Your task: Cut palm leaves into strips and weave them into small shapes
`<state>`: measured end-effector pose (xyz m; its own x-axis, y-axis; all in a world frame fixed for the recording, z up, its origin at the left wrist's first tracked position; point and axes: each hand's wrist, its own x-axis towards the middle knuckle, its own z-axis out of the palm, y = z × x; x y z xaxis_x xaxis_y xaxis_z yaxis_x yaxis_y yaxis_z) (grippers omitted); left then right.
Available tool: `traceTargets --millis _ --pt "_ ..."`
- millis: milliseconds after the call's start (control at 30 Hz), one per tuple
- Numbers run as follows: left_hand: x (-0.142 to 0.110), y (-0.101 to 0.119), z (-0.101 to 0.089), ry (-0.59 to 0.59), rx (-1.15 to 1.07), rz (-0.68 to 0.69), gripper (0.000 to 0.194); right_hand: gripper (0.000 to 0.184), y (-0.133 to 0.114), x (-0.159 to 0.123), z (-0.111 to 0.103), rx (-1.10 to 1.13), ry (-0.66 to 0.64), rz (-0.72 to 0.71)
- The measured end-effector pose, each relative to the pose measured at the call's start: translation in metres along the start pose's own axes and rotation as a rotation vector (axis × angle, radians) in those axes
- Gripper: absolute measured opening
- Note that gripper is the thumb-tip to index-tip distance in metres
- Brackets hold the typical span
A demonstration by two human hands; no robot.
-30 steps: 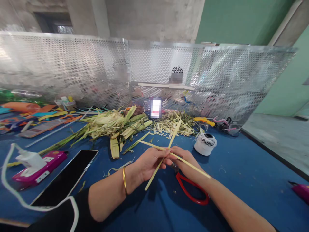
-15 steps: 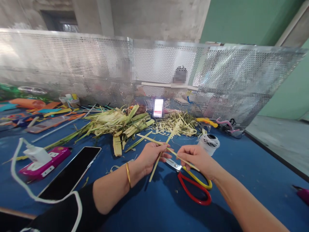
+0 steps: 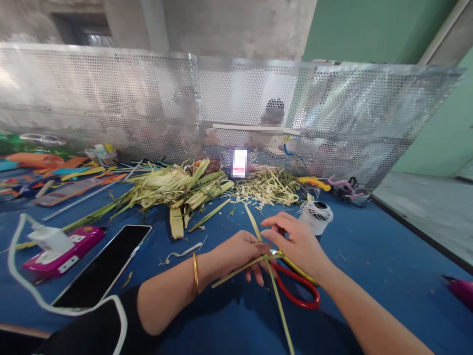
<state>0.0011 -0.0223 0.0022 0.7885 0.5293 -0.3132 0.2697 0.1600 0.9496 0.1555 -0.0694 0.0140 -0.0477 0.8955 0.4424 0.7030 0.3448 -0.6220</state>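
My left hand [image 3: 238, 254] pinches two narrow pale green plant strips [image 3: 280, 305] where they cross. One runs from the far side down toward the table's near edge; the other slants toward my wrist. Just right of the crossing is my right hand [image 3: 297, 241], its thumb and forefinger apart and nothing visible between them. Beneath both hands lie scissors [image 3: 317, 297] with one red and one yellow handle; the blades are mostly hidden. A white spool of cord [image 3: 316, 219] stands beyond my right hand.
A heap of leafy stalks [image 3: 166, 185] and a pile of thin shavings [image 3: 273, 190] lie along the perforated metal screen [image 3: 148, 98]. At left are a black phone [image 3: 103, 266] and a magenta power strip [image 3: 62, 259] with a white cable. People sit behind the screen.
The crossed strips have turned and come nearer to me. My right hand has let go of its strip and risen slightly, its fingers parting. My left hand has moved a little right and down.
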Motion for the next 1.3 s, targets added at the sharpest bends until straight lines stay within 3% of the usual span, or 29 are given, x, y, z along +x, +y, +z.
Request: traceTargets --millis 100,167,233,300,400,500,600,767,933,1167,1300 --pt "0.002 -0.005 0.006 -0.078 0.094 -0.014 0.031 0.015 0.001 0.0 0.01 0.186 -0.201 0.16" --pt "0.004 -0.007 0.008 -0.096 0.098 -0.047 0.03 0.02 0.0 0.0 0.014 0.289 -0.18 0.224" --pt "0.005 -0.006 0.006 -0.051 0.047 -0.103 0.03 0.021 -0.001 -0.001 0.014 0.307 -0.057 0.223" --pt "0.005 -0.003 0.002 0.034 -0.043 -0.162 0.028 0.019 -0.004 -0.004 0.011 0.239 0.059 0.158" --pt "0.006 0.002 -0.008 0.128 -0.226 -0.186 0.026 0.015 -0.009 -0.009 0.008 -0.04 0.147 -0.086" --pt "0.007 0.004 -0.015 0.194 -0.419 -0.178 0.026 0.021 -0.01 -0.012 0.01 -0.409 0.135 -0.368" --pt "0.01 0.003 -0.019 0.238 -0.568 -0.144 0.027 0.026 -0.006 -0.012 0.015 -0.621 0.093 -0.519" --pt "0.014 0.0 -0.02 0.24 -0.769 -0.074 0.026 0.026 -0.001 -0.01 0.024 -0.719 0.063 -0.576" --pt "0.012 0.0 -0.019 0.315 -0.887 0.014 0.022 0.026 0.0 -0.009 0.029 -0.725 0.059 -0.631" --pt "0.007 0.008 -0.016 0.398 -0.873 0.055 0.022 0.018 -0.004 -0.011 0.027 -0.664 0.107 -0.631" --pt "0.008 0.006 -0.007 0.324 -0.813 0.062 0.022 0.02 -0.009 -0.013 0.032 -0.673 0.029 -0.706"
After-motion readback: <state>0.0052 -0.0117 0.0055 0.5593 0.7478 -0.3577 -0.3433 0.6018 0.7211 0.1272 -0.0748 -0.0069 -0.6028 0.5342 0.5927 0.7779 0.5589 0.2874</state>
